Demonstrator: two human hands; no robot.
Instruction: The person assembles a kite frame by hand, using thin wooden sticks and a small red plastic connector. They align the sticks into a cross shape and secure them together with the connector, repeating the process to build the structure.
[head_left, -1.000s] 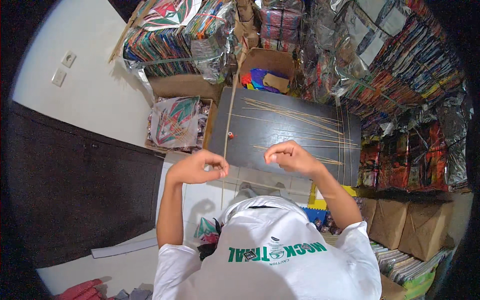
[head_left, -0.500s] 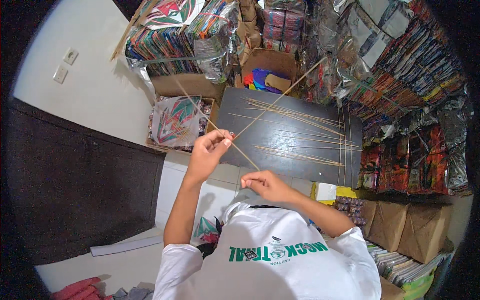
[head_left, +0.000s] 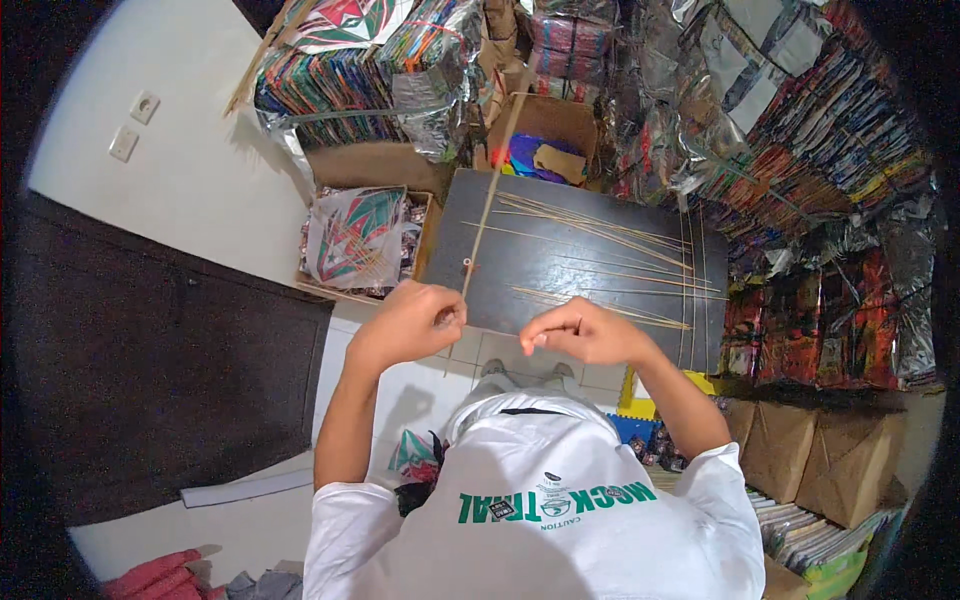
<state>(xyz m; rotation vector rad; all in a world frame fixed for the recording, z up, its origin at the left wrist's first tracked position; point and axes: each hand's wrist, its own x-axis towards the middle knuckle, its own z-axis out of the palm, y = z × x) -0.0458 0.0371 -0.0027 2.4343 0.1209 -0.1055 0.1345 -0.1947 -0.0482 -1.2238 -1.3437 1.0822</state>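
Two grips (head_left: 408, 322) — one tabletop (head_left: 630, 211), two wall plates (head_left: 124, 144)

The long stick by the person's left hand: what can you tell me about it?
The long stick is thin, pale tan and fairly straight, and looks like bamboo or wood. The curled left hand appears to grip it, hiding part. From there it slants up and slightly right, crossing in front of the dark table in this view. The right hand looks clear of it.

Tan stick (head_left: 488, 208), dark grey tabletop (head_left: 515, 272), white shirt (head_left: 540, 550) with green lettering (head_left: 530, 511)
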